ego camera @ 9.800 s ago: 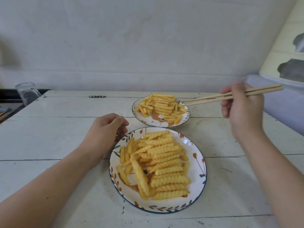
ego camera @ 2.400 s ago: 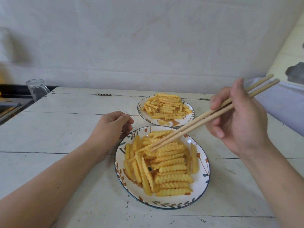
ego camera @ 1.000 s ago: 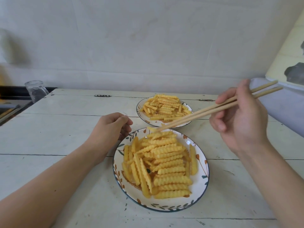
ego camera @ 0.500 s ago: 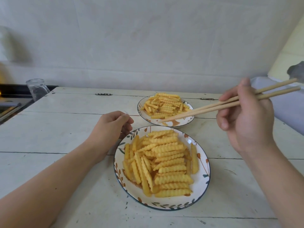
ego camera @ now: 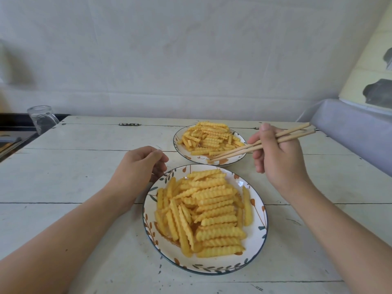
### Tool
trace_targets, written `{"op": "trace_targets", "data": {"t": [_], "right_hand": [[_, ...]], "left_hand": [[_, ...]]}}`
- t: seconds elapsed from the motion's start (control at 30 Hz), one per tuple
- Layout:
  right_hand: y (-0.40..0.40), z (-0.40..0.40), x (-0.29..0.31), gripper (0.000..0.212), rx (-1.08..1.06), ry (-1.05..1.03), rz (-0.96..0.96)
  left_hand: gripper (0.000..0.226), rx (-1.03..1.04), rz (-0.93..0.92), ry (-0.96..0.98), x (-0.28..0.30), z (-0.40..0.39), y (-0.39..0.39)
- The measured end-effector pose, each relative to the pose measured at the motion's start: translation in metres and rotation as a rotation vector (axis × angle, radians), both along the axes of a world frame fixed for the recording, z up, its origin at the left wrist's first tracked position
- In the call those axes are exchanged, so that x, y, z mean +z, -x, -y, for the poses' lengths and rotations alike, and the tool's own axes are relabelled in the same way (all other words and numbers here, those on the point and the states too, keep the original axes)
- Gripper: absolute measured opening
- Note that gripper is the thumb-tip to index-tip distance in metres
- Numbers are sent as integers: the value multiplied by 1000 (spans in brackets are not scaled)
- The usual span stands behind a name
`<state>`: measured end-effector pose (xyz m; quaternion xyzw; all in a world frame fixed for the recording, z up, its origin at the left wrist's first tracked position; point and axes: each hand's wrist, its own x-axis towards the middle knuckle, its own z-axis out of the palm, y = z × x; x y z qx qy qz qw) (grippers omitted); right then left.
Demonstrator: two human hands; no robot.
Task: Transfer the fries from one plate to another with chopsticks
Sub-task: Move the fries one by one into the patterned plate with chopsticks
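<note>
Here the right hand (ego camera: pixel 277 160) grips the chopsticks (ego camera: pixel 257 146), tips low over the far plate (ego camera: pixel 237 160). The fries (ego camera: pixel 212 211) lie crosswise on the near plate (ego camera: pixel 254 247), nearer the body; the left hand (ego camera: pixel 137 168) rests loosely curled, holding nothing.

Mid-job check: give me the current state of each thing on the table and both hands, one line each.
Near floral-rimmed white plate: heaped with crinkle-cut fries.
Far smaller white plate: also piled with fries.
Pair of wooden chopsticks: tips over the far plate's near rim; whether they hold a fry is unclear.
Right hand: grips the chopsticks.
Left hand: loosely curled, empty, beside the near plate.
Clear glass: upside down at the table's far-left corner.
</note>
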<state>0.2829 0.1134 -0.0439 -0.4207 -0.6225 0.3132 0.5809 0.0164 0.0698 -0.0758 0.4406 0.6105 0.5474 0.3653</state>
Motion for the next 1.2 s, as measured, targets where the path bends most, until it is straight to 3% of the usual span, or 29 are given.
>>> {"op": "trace_targets", "data": {"t": [0.2, 0.4, 0.67, 0.87, 1.0, 1.2], "right_hand": [[-1, 3, 11, 54, -38, -26, -207], [9, 30, 30, 61, 222, 71, -513], [23, 44, 21, 53, 435, 148, -376], [3, 21, 25, 58, 110, 90, -519], [-16, -2, 14, 43, -91, -33, -266], [-24, -19, -2, 38, -49, -22, -51]], "left_hand": [[27, 1, 4, 4, 0, 0, 0], [27, 4, 31, 9, 1, 1, 1], [27, 3, 51, 9, 1, 0, 1], [26, 5, 29, 9, 1, 0, 1], [27, -1, 23, 6, 0, 0, 1], [27, -2, 32, 2, 0, 1, 1]]}}
